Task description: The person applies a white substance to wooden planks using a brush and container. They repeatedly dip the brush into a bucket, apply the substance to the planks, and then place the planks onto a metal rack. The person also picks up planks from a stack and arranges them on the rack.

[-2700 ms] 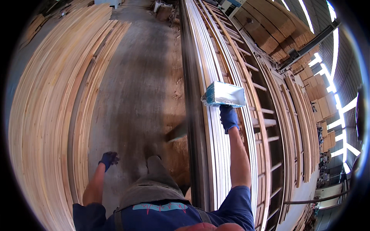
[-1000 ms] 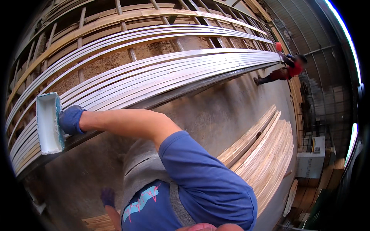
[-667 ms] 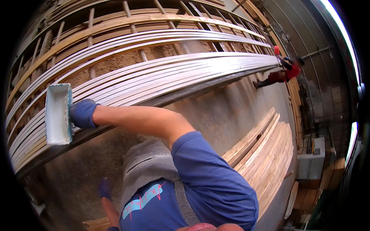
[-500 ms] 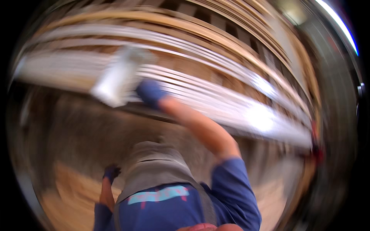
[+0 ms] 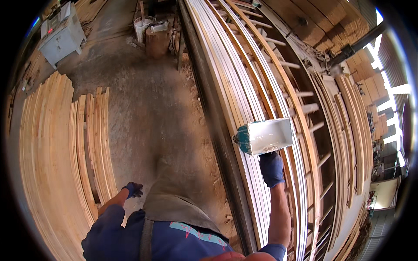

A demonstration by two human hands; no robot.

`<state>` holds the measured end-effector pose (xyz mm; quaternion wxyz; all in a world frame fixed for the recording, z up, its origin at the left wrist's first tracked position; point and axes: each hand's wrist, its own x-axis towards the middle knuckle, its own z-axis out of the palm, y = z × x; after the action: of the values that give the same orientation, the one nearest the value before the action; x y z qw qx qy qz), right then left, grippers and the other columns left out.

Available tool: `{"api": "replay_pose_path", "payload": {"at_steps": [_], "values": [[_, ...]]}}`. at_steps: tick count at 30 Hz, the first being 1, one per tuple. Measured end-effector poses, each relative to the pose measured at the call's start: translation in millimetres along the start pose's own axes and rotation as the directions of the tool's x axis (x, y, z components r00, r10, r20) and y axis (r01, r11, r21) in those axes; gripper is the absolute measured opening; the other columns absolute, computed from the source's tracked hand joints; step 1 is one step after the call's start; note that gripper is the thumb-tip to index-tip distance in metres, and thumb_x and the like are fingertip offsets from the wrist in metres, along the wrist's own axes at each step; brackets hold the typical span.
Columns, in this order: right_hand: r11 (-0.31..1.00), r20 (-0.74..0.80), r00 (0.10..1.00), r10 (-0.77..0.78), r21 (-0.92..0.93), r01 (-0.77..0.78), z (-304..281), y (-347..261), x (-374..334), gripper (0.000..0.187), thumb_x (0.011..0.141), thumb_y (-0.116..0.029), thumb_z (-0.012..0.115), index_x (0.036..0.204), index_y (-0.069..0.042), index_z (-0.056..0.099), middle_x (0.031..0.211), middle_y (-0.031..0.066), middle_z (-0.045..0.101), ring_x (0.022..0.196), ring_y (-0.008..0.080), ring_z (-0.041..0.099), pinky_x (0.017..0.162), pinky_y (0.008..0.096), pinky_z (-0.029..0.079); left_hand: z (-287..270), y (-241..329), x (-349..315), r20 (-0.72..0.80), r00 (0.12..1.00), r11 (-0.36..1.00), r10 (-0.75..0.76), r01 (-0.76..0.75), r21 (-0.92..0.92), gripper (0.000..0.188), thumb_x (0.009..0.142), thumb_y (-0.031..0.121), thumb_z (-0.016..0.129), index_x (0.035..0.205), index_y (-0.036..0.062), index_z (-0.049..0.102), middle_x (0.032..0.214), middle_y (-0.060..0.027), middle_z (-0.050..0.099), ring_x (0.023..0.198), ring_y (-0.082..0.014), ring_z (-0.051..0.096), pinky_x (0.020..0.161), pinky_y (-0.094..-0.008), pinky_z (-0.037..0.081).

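My right hand (image 5: 271,169), in a blue glove, is closed on the near side of an open rectangular paint container (image 5: 271,135). White paint coats the container's inside, and its outer end is teal with white smears. It is over a row of long, narrow wooden strips (image 5: 228,78) whose upper faces are white. The fingers under the container are partly hidden. My left hand (image 5: 134,189), also gloved, hangs low beside my apron, fingers loosely apart and nothing in them.
A slatted wooden rack (image 5: 315,126) carries the strips, with a dark rail (image 5: 204,104) along its near side. Stacked planks (image 5: 48,143) lie at left. A grey metal cabinet (image 5: 62,37) and a white bucket (image 5: 143,28) stand farther off. More boards (image 5: 348,130) lie at right.
My view has swung round, so the strips now run away from me instead of across. The paint container, still in my right hand, now appears farther right in view.
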<state>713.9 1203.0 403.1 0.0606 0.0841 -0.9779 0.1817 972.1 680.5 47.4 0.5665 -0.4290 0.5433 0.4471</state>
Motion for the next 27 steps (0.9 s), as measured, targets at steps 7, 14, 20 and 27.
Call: {"api": "replay_pose_path", "payload": {"at_steps": [7,14,20,27], "values": [[0.998,0.070,0.996,0.056,-0.014,-0.055,53,-63,200,0.028,0.089,-0.030,0.055,0.099,-0.005,0.064,0.090,0.0239,0.065,0.086,0.0435,0.062,0.072,0.0514,0.050,-135,151,-8,-0.017,0.875,0.862,0.483,-0.479,-0.166,0.025,0.096,0.024,0.046,0.111,0.0076,0.057,0.106,-0.0105,0.067,0.088,-0.0238,0.067,0.062,-0.0353,0.052],[0.990,0.182,0.975,0.124,0.037,-0.133,116,-103,413,0.031,0.089,-0.031,0.050,0.095,-0.006,0.066,0.093,0.0260,0.064,0.091,0.0440,0.060,0.075,0.0508,0.049,-214,321,-57,-0.187,0.711,0.601,0.678,-0.683,-0.415,0.029,0.095,0.028,0.048,0.098,0.0023,0.061,0.086,-0.0114,0.068,0.074,-0.0214,0.066,0.060,-0.0362,0.050],[0.993,0.173,0.985,-0.015,0.119,-0.006,182,-162,614,0.030,0.089,-0.030,0.047,0.099,-0.008,0.065,0.095,0.0260,0.064,0.092,0.0449,0.059,0.077,0.0530,0.047,-287,374,-25,-0.227,0.637,0.655,0.737,-0.756,0.006,0.027,0.092,0.028,0.058,0.100,0.0025,0.062,0.082,-0.0078,0.068,0.075,-0.0189,0.066,0.063,-0.0331,0.051],[0.980,0.040,0.994,-0.100,0.177,0.091,260,-193,817,0.034,0.089,-0.037,0.048,0.078,-0.006,0.060,0.065,0.0123,0.057,0.058,0.0256,0.056,0.052,0.0409,0.043,-329,371,-64,-0.263,0.890,0.749,0.373,-0.456,-0.481,0.037,0.093,0.040,0.051,0.110,0.0085,0.058,0.094,-0.0125,0.069,0.070,-0.0224,0.066,0.061,-0.0349,0.047]]}}
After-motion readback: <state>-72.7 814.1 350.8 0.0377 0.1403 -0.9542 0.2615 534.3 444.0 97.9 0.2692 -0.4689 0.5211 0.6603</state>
